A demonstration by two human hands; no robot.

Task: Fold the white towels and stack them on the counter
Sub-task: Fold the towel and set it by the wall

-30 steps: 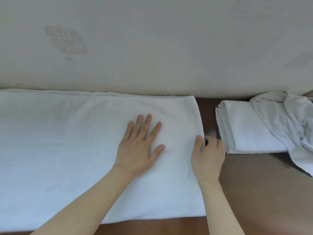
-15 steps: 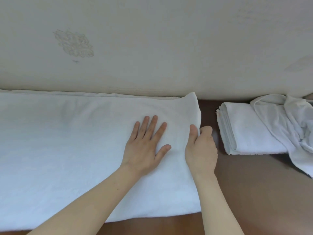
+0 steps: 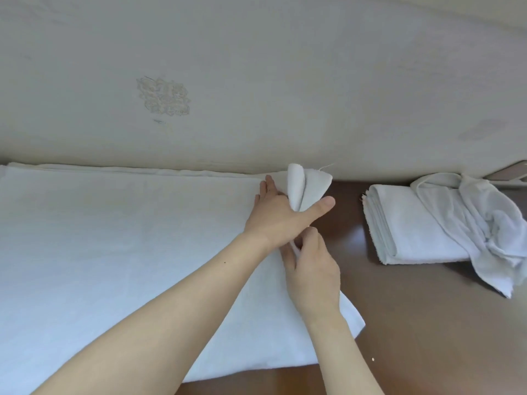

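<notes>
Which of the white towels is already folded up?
The compact layered towel at right on the counter. The big towel lies spread out; the crumpled towel drapes over the compact one.

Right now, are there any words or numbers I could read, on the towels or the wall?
No words or numbers can be read anywhere.
The peeled patch on the wall: rough marks, no letters.
The small bluish mark under it: too small to read.
On the spread towel and the folded towel: no label shows.

Soft, even, dim light; faint shadows; wide-angle bowing at edges.
</notes>
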